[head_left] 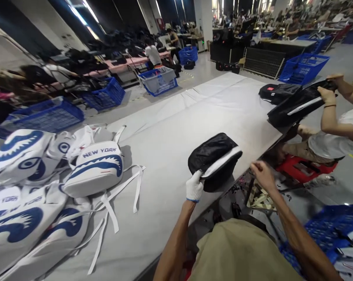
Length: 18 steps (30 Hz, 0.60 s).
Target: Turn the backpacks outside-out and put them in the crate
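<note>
One black bag (pixel 213 158) with a white stripe is lying at the near right edge of the white table (pixel 176 117), its long axis running from near left up to far right. The left hand (pixel 194 187), wearing a white glove, is clenching the bag's near left corner. The right hand (pixel 261 173), bare, is hovering just right of the bag, fingers curled loosely, gripping nothing. White shark-print backpacks (pixel 93 168) are piling up at the near left. Farther right, a co-worker's hands (pixel 327 93) are holding another black bag (pixel 296 105).
</note>
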Available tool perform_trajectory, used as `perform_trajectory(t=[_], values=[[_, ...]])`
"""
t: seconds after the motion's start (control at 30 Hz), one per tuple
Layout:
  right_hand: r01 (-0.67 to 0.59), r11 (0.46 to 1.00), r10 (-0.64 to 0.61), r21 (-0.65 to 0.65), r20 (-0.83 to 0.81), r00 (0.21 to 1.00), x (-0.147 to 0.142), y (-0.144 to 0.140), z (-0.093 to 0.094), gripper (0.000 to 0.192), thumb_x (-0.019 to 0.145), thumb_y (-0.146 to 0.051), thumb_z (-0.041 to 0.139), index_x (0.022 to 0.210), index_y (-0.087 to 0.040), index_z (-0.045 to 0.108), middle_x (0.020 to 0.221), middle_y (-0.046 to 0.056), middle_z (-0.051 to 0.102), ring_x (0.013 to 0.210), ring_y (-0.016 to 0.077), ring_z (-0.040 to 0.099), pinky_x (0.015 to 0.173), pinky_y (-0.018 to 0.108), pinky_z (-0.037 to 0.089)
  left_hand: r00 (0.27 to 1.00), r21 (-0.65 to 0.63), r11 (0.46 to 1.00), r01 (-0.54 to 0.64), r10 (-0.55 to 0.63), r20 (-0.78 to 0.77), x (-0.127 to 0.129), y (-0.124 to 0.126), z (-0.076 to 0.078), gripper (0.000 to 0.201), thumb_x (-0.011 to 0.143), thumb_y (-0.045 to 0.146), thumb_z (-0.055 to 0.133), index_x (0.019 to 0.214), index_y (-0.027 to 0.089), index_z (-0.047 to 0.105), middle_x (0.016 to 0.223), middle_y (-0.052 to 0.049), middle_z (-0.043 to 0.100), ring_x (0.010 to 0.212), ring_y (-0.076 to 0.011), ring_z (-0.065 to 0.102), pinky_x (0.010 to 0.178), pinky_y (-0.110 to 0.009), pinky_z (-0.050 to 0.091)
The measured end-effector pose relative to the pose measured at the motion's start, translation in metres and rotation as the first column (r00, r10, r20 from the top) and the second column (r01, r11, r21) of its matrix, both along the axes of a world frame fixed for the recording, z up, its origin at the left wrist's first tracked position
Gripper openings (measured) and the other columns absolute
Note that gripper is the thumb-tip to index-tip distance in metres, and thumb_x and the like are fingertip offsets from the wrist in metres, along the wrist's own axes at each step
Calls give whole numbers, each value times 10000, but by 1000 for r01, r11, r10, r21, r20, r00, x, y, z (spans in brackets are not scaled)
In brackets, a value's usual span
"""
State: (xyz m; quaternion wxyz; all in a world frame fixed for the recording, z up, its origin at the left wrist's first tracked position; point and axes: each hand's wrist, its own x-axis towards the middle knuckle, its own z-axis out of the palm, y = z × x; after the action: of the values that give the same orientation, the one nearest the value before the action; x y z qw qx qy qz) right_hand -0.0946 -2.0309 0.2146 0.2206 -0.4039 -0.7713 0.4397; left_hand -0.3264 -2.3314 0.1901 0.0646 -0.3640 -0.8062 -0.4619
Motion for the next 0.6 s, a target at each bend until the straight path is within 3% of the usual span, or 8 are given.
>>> perform_trajectory(t=[0.03, 0.1, 0.13, 0.2, 0.23, 0.3, 0.47, 0.6], values=[[4, 997, 1, 71, -69, 998, -12, 8, 26, 746, 989, -832, 632, 1323, -179, 774, 1296, 176, 814, 1191, 345, 775, 1084, 503, 616, 999, -8, 999, 45, -45, 17, -1, -4, -8, 440, 921, 182, 627, 1300, 202, 850, 1209, -101, 889, 1074, -285, 879, 972, -366, 702], [-161, 939, 201, 304, -105, 974, -45, 15, 73, 809, 1013, -849, 688, 1524, -223, 725, 1551, 172, 718, 1425, 353, 684, 1254, 533, 546, 988, -7, 990, 139, -138, 69, -4, -7, -14, 530, 889, 125, 581, 1341, 191, 849, 1279, -102, 877, 1167, -272, 862, 1069, -379, 684], [-272, 870, 320, 410, -52, 946, -64, 14, 90, 856, 1023, -853, 700, 1630, -249, 668, 1690, 165, 626, 1573, 368, 578, 1321, 552, 491, 982, -1, 986, 166, -165, 97, -6, -7, -14, 540, 900, 121, 574, 1362, 186, 845, 1312, -108, 868, 1210, -271, 850, 1108, -393, 673], [-472, 706, 492, 528, 114, 863, -102, 6, 111, 871, 1042, -815, 726, 1713, -273, 601, 1754, 159, 567, 1627, 391, 504, 1349, 585, 439, 977, 28, 989, 144, -147, 158, -8, -6, -14, 486, 958, 164, 601, 1387, 172, 829, 1337, -131, 857, 1246, -281, 837, 1142, -428, 667], [-521, 641, 519, 564, 182, 835, -117, 0, 114, 830, 1060, -778, 729, 1709, -275, 605, 1713, 161, 603, 1599, 400, 516, 1334, 596, 435, 975, 55, 993, 107, -116, 189, -7, -6, -15, 451, 986, 200, 628, 1394, 167, 818, 1345, -142, 852, 1254, -286, 834, 1150, -442, 666], [-521, 589, 486, 618, 245, 839, -138, -9, 109, 696, 1081, -704, 740, 1607, -252, 682, 1529, 173, 709, 1453, 405, 591, 1259, 593, 462, 968, 133, 991, 18, -50, 247, 0, -6, -21, 429, 1003, 271, 707, 1412, 170, 789, 1368, -154, 840, 1257, -287, 829, 1152, -458, 670], [-371, 645, 352, 668, 170, 920, -145, 4, 82, 534, 1068, -663, 751, 1386, -234, 755, 1301, 156, 741, 1248, 382, 617, 1140, 547, 478, 969, 350, 925, -146, 62, 240, 40, 3, -34, 340, 1009, 309, 840, 1329, 202, 800, 1277, -116, 847, 1185, -244, 838, 1121, -417, 692], [-367, 643, 355, 672, 163, 921, -149, 21, 80, 532, 1063, -658, 743, 1387, -236, 740, 1327, 149, 747, 1253, 378, 611, 1134, 529, 469, 986, 474, 867, -156, 112, 120, 58, 14, -20, 284, 1051, 181, 824, 1330, 234, 818, 1281, -87, 848, 1214, -203, 826, 1137, -362, 682]])
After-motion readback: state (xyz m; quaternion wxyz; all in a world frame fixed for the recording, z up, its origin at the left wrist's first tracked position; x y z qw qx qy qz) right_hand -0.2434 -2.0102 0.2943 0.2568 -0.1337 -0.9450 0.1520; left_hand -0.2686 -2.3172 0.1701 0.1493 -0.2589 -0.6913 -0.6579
